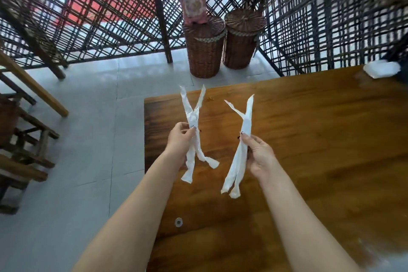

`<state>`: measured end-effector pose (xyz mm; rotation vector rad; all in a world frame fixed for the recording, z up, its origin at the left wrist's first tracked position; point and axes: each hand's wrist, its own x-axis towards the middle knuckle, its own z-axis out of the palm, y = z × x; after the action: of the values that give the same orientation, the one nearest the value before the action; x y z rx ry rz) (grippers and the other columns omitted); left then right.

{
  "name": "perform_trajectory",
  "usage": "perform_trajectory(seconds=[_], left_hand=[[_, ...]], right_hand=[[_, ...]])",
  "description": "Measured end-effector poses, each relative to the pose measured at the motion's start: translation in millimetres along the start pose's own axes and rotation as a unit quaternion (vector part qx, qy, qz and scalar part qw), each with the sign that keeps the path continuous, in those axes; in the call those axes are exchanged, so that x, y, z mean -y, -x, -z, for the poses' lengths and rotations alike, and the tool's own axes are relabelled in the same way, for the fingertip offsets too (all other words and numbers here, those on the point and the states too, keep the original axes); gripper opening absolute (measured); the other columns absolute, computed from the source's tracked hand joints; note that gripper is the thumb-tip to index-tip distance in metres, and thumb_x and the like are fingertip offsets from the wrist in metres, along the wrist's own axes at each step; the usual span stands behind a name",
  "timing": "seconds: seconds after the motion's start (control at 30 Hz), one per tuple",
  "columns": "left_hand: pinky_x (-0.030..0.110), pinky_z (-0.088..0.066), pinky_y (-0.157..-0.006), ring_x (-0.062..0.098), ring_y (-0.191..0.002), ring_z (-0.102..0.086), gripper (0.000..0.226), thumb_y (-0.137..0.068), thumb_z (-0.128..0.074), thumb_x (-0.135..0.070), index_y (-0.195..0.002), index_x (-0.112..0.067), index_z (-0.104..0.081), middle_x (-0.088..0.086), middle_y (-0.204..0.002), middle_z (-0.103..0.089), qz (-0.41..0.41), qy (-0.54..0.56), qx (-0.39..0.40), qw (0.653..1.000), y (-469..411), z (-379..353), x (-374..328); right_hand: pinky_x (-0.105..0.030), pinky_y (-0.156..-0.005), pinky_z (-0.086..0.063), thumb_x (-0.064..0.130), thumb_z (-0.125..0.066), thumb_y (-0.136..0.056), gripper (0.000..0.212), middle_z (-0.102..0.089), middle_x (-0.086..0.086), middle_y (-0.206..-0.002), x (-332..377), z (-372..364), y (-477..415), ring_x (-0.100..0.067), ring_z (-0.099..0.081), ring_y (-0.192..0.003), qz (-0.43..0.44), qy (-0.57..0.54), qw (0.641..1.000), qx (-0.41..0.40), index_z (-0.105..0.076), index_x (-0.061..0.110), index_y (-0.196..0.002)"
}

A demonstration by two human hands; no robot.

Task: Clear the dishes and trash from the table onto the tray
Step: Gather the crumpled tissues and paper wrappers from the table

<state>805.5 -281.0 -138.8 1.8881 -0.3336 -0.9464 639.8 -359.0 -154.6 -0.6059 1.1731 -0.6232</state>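
My left hand (179, 139) grips two crossed white paper wrappers (193, 117) by their middle, held above the left edge of the wooden table (309, 150). Their ends stick up and hang down in an X. My right hand (257, 152) pinches another pair of long white paper wrappers (247, 121) above the table, a little to the right. Both bundles are lifted off the tabletop. No tray is in view.
A white crumpled object (382, 69) lies at the table's far right corner. A small round cap (178, 221) sits near the table's left edge. Two lidded wicker baskets (204, 51) stand on the floor beyond. Wooden chairs (24, 139) stand at the left, lattice screens behind.
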Motion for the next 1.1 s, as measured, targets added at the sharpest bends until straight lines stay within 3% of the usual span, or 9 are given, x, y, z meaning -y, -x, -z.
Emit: perform_trajectory(seconds=[0.13,0.2,0.3,0.43,0.6,0.73,0.93,1.1], left_hand=[[0.027,-0.05,-0.072,0.013,-0.088,-0.059,0.018,-0.096,-0.055,-0.027,-0.111,-0.017,-0.055,-0.002,-0.105,-0.062,-0.027,0.012,0.049,0.998,42,-32,-16],[0.028,-0.051,-0.076,0.013,-0.089,-0.06,0.017,-0.095,-0.057,-0.026,-0.109,-0.017,-0.056,-0.001,-0.106,-0.063,-0.039,0.016,0.082,0.996,59,-49,-21],[0.026,-0.048,-0.079,0.01,-0.091,-0.06,0.021,-0.095,-0.059,-0.024,-0.113,-0.015,-0.056,-0.002,-0.104,-0.063,-0.049,0.0,0.138,0.989,85,-76,-26],[0.028,-0.048,-0.084,0.016,-0.102,-0.059,0.029,-0.094,-0.06,-0.022,-0.121,-0.014,-0.055,0.0,-0.113,-0.062,-0.064,-0.03,0.18,0.981,121,-115,-30],[0.04,-0.048,-0.1,0.021,-0.107,-0.061,0.034,-0.093,-0.061,-0.022,-0.126,-0.011,-0.059,0.003,-0.117,-0.064,-0.055,-0.042,0.232,0.97,169,-160,-25],[0.043,-0.047,-0.101,0.024,-0.109,-0.06,0.032,-0.092,-0.062,-0.024,-0.122,-0.012,-0.063,0.005,-0.118,-0.063,-0.058,-0.072,0.256,0.962,205,-187,-17],[0.037,-0.046,-0.098,0.022,-0.108,-0.057,0.033,-0.092,-0.062,-0.025,-0.124,-0.014,-0.062,0.002,-0.118,-0.06,-0.06,-0.104,0.282,0.952,277,-240,-4],[0.037,-0.048,-0.096,0.024,-0.104,-0.059,0.024,-0.093,-0.061,-0.024,-0.115,-0.014,-0.064,0.004,-0.112,-0.062,-0.059,-0.111,0.327,0.936,335,-289,14]], right_hand=[[-0.044,-0.085,-0.055,0.016,-0.068,-0.087,0.021,-0.064,-0.01,-0.102,15,36,29,-0.026,-0.062,-0.094,0.032,-0.019,0.999,-0.029,-0.062,0.012,-0.107],[-0.045,-0.089,-0.054,0.018,-0.067,-0.087,0.021,-0.065,-0.009,-0.103,21,55,44,-0.027,-0.063,-0.096,0.055,-0.027,0.996,-0.058,-0.062,0.013,-0.107],[-0.042,-0.082,-0.055,0.02,-0.068,-0.087,0.013,-0.067,-0.007,-0.1,27,86,65,-0.026,-0.065,-0.093,0.076,-0.042,0.992,-0.097,-0.063,0.017,-0.098],[-0.044,-0.084,-0.054,0.022,-0.067,-0.088,0.018,-0.067,-0.006,-0.098,35,132,95,-0.024,-0.065,-0.089,0.099,-0.064,0.983,-0.143,-0.062,0.016,-0.104],[-0.046,-0.089,-0.054,0.026,-0.067,-0.088,0.02,-0.068,-0.005,-0.099,34,198,133,-0.026,-0.066,-0.092,0.123,-0.078,0.97,-0.194,-0.063,0.016,-0.104],[-0.04,-0.077,-0.056,0.023,-0.067,-0.089,0.012,-0.067,-0.008,-0.094,30,247,160,-0.023,-0.065,-0.086,0.134,-0.09,0.965,-0.209,-0.064,0.012,-0.094],[-0.041,-0.077,-0.057,0.031,-0.069,-0.086,0.026,-0.068,-0.008,-0.097,23,331,205,-0.026,-0.066,-0.088,0.132,-0.087,0.957,-0.241,-0.065,0.012,-0.104],[-0.033,-0.067,-0.052,0.02,-0.07,-0.086,0.022,-0.067,-0.009,-0.091,11,399,239,-0.024,-0.064,-0.078,0.151,-0.142,0.937,-0.283,-0.066,0.005,-0.101]])
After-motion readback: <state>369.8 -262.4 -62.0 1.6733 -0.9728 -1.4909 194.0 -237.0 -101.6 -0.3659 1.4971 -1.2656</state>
